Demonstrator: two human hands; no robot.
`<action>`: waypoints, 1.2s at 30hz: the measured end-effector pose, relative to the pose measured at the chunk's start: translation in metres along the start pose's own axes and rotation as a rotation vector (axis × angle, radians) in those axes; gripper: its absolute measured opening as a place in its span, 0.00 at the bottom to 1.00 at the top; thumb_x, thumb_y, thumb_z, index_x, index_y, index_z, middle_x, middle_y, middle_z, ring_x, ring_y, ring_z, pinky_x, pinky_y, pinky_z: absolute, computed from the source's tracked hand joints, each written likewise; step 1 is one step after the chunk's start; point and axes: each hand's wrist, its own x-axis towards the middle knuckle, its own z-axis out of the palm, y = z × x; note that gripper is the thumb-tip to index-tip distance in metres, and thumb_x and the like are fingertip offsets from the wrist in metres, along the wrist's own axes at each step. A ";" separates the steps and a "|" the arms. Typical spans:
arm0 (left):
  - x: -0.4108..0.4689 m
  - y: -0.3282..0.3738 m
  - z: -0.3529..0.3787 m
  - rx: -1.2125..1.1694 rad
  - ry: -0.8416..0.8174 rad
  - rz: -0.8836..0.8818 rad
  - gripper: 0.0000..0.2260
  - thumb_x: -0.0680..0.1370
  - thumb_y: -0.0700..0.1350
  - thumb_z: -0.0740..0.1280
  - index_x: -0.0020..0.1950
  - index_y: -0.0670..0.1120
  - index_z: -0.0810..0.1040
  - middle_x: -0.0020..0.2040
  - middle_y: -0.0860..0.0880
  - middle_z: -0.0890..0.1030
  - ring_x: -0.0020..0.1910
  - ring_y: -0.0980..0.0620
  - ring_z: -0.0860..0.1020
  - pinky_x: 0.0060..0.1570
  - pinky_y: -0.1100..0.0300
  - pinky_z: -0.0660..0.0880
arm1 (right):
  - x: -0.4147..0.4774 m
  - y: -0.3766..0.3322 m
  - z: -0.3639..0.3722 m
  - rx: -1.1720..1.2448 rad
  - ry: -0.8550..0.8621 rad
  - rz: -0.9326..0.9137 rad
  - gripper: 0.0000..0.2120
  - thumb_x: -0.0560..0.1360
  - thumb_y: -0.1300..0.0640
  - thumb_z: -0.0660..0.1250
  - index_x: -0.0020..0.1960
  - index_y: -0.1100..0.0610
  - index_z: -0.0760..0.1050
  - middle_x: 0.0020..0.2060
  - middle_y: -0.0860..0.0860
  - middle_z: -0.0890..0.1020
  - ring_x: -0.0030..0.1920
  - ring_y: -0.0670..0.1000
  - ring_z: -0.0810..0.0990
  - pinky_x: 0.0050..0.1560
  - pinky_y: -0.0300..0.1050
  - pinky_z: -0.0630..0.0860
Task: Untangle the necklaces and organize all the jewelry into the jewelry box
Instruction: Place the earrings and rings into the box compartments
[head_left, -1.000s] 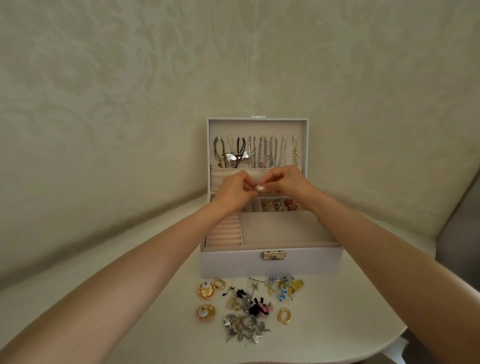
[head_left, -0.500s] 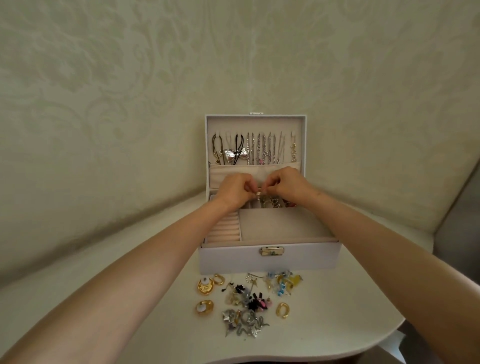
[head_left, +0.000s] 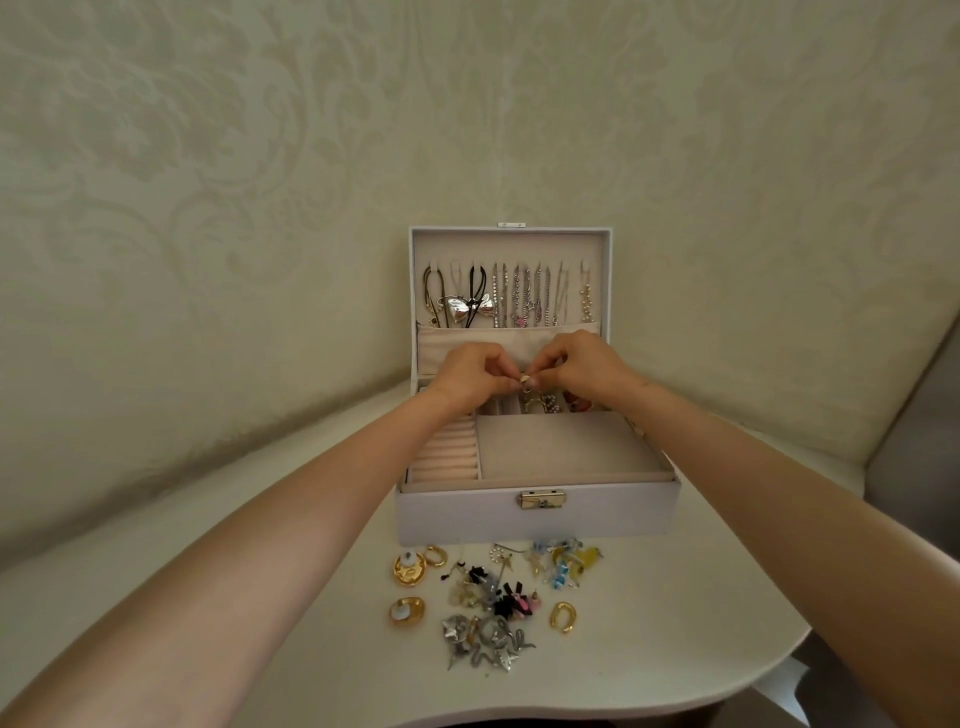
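The left hand (head_left: 470, 376) and right hand (head_left: 587, 366) pinch a small pale trinket (head_left: 524, 380) over the white rectangular jewelry box (head_left: 467, 514), likely to seat it.

Reads as a home, perhaps a dressing corner. Shows cream damask wallpaper (head_left: 208, 156) filling the upper frame, a white curved-edged surface (head_left: 701, 597) along the bottom, a pale jewelry box (head_left: 535, 514) open at centre with necklaces (head_left: 514, 296) hung in its lid, and loose earrings (head_left: 493, 597) at lower centre.
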 end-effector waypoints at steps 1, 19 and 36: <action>0.000 -0.001 -0.002 -0.041 -0.005 -0.012 0.06 0.71 0.38 0.73 0.40 0.47 0.79 0.45 0.45 0.82 0.48 0.48 0.79 0.54 0.55 0.76 | 0.000 0.000 -0.001 0.034 -0.001 0.000 0.04 0.69 0.58 0.74 0.44 0.55 0.83 0.34 0.43 0.78 0.36 0.41 0.74 0.36 0.34 0.67; -0.008 0.001 -0.005 -0.183 -0.007 0.008 0.05 0.73 0.37 0.71 0.43 0.44 0.76 0.40 0.47 0.82 0.36 0.58 0.79 0.34 0.68 0.75 | -0.009 -0.007 -0.003 0.330 0.041 0.094 0.04 0.68 0.60 0.75 0.39 0.52 0.82 0.35 0.48 0.81 0.44 0.47 0.77 0.46 0.39 0.72; -0.005 -0.007 -0.002 0.547 0.021 0.444 0.06 0.73 0.39 0.70 0.48 0.43 0.75 0.47 0.47 0.76 0.44 0.49 0.75 0.44 0.53 0.74 | -0.005 -0.006 0.006 0.021 0.024 0.095 0.02 0.69 0.57 0.74 0.42 0.53 0.84 0.33 0.45 0.79 0.36 0.45 0.75 0.41 0.41 0.72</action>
